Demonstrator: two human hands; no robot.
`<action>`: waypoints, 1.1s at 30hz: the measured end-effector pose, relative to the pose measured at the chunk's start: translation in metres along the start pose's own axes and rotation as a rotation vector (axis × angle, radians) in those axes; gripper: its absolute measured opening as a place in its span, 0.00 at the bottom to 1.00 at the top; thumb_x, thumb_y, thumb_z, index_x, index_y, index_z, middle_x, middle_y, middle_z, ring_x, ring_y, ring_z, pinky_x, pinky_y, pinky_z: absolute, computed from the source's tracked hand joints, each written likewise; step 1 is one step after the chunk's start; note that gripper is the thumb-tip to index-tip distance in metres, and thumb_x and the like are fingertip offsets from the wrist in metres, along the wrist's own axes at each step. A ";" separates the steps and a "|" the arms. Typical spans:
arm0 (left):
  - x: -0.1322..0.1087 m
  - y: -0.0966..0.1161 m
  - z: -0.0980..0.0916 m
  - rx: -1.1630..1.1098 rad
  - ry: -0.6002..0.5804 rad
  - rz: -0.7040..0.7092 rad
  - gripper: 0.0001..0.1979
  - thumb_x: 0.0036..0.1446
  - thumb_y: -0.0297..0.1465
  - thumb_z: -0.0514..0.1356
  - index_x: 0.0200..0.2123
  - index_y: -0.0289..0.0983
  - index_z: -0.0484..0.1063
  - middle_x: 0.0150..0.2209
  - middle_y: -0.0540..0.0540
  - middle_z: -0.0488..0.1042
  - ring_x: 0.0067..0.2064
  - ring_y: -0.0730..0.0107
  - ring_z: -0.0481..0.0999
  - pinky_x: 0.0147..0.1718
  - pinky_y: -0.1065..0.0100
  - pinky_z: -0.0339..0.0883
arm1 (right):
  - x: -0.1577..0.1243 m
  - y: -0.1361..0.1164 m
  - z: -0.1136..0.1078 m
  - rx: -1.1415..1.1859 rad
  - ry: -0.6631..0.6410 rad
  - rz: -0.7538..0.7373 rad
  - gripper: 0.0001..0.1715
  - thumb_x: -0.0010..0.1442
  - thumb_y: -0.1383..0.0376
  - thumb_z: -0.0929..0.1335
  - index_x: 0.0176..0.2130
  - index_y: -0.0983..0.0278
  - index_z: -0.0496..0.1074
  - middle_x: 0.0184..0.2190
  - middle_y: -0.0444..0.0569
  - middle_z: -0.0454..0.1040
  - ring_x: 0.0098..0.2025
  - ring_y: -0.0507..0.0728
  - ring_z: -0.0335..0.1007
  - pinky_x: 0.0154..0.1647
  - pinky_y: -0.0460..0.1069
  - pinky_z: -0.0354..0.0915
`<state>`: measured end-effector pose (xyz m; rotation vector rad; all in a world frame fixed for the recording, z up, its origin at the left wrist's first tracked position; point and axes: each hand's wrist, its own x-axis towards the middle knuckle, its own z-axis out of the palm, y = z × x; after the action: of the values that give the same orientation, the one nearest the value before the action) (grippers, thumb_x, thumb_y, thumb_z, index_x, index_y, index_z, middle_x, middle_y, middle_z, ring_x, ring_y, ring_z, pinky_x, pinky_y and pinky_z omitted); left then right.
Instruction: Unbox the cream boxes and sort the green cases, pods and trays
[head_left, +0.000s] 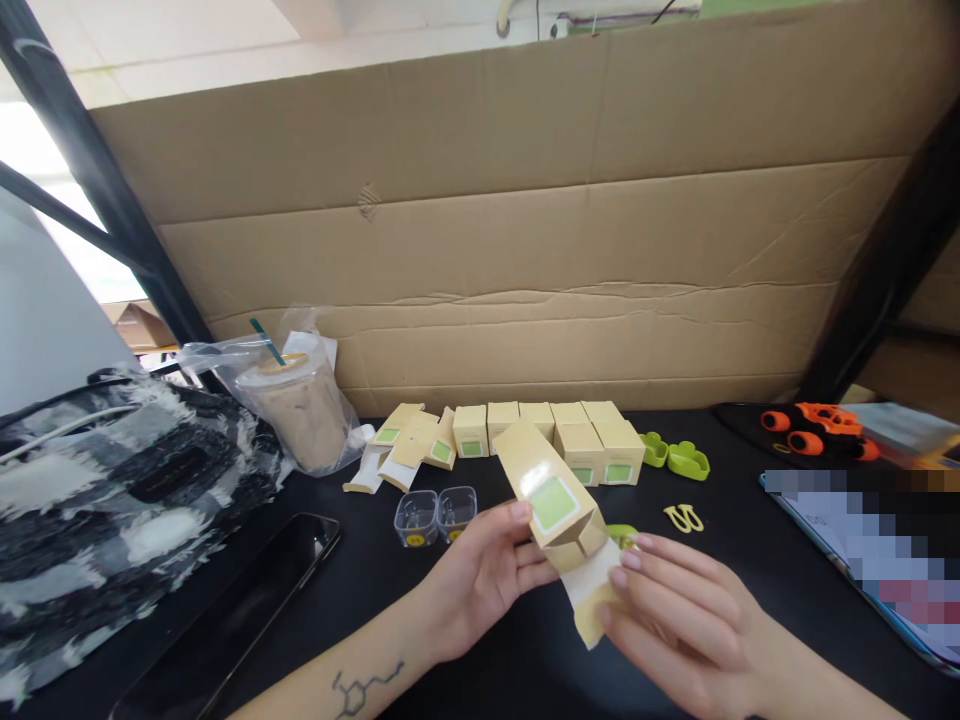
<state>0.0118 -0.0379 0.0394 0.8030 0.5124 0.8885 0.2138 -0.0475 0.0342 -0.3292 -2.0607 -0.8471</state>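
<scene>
My left hand (491, 565) grips a small cream cardboard box (536, 465) with a green label, thumb on its front edge. The box is tilted above the table, its lower end opened out and a pale flap (589, 600) hanging from it. My right hand (679, 610) is closed at that flap, fingertips on its right edge. Close to the right fingertips is a small light-green piece (622, 535); whether the hand touches it I cannot tell. Behind my left hand stand two clear plastic cups (416, 520) with yellow stickers.
Closed small boxes (577, 450) stand in a row at the back, beside flattened boxes (409, 440). To the right lie green flower-shaped containers (688, 460), pale yellow loops (682, 518) and an orange toy car (817, 430). A phone (232, 610) and bagged drink (296, 410) are left.
</scene>
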 end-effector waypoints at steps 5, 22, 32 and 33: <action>0.003 0.003 0.000 0.031 0.023 0.078 0.18 0.57 0.35 0.58 0.46 0.29 0.73 0.48 0.35 0.76 0.51 0.55 0.73 0.54 0.59 0.60 | 0.007 -0.001 -0.003 0.147 -0.043 0.043 0.11 0.59 0.74 0.64 0.34 0.61 0.72 0.30 0.45 0.79 0.35 0.53 0.76 0.44 0.50 0.73; 0.002 -0.006 -0.001 0.100 0.179 0.072 0.19 0.53 0.35 0.65 0.46 0.34 0.69 0.49 0.38 0.76 0.50 0.56 0.75 0.49 0.58 0.67 | -0.006 0.004 -0.001 0.031 -0.128 0.068 0.21 0.64 0.78 0.56 0.40 0.63 0.73 0.32 0.47 0.77 0.35 0.53 0.73 0.43 0.51 0.68; 0.001 -0.005 0.001 0.148 0.153 0.090 0.16 0.54 0.33 0.64 0.44 0.33 0.67 0.50 0.39 0.75 0.50 0.57 0.75 0.46 0.62 0.69 | 0.004 0.002 -0.003 0.068 -0.076 0.003 0.20 0.66 0.75 0.57 0.34 0.62 0.74 0.29 0.44 0.78 0.34 0.51 0.72 0.42 0.49 0.66; 0.001 -0.005 0.001 0.150 0.153 0.082 0.17 0.54 0.33 0.64 0.45 0.33 0.67 0.51 0.38 0.74 0.50 0.57 0.75 0.47 0.62 0.69 | 0.006 0.001 -0.003 0.054 -0.086 0.011 0.20 0.67 0.75 0.57 0.36 0.63 0.75 0.29 0.44 0.78 0.34 0.50 0.71 0.42 0.48 0.65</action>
<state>0.0154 -0.0394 0.0356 0.9011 0.6904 1.0009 0.2132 -0.0492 0.0407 -0.3522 -2.1555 -0.7811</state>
